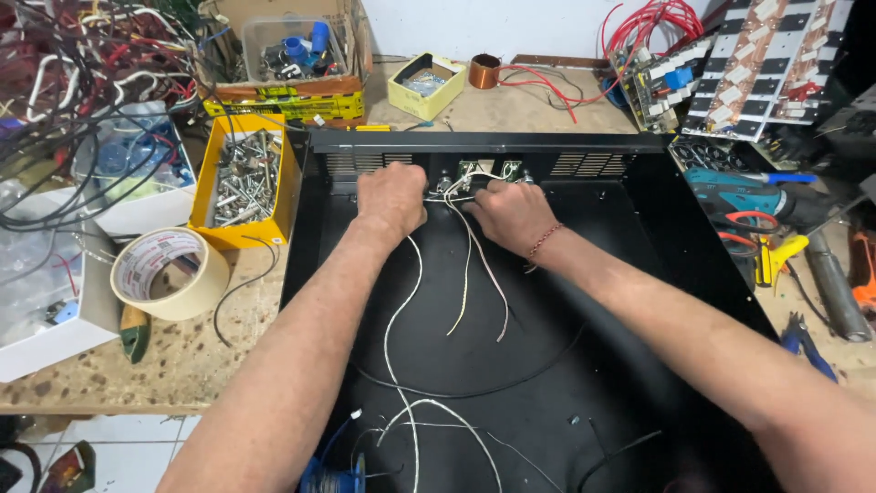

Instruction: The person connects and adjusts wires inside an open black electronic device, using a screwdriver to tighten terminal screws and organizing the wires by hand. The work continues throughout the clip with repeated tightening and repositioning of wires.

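A black metal chassis lies open on the workbench. My left hand and my right hand are both at its back wall, fingers curled around thin white wires that run from small connectors mounted there. The wires trail down over the chassis floor toward me. My fingertips are hidden behind the knuckles. A red string bracelet sits on my right wrist.
A yellow bin of screws and a roll of tape sit to the left. A cordless drill, pliers and cutters lie to the right. Circuit boards, red wires and a copper coil stand behind the chassis.
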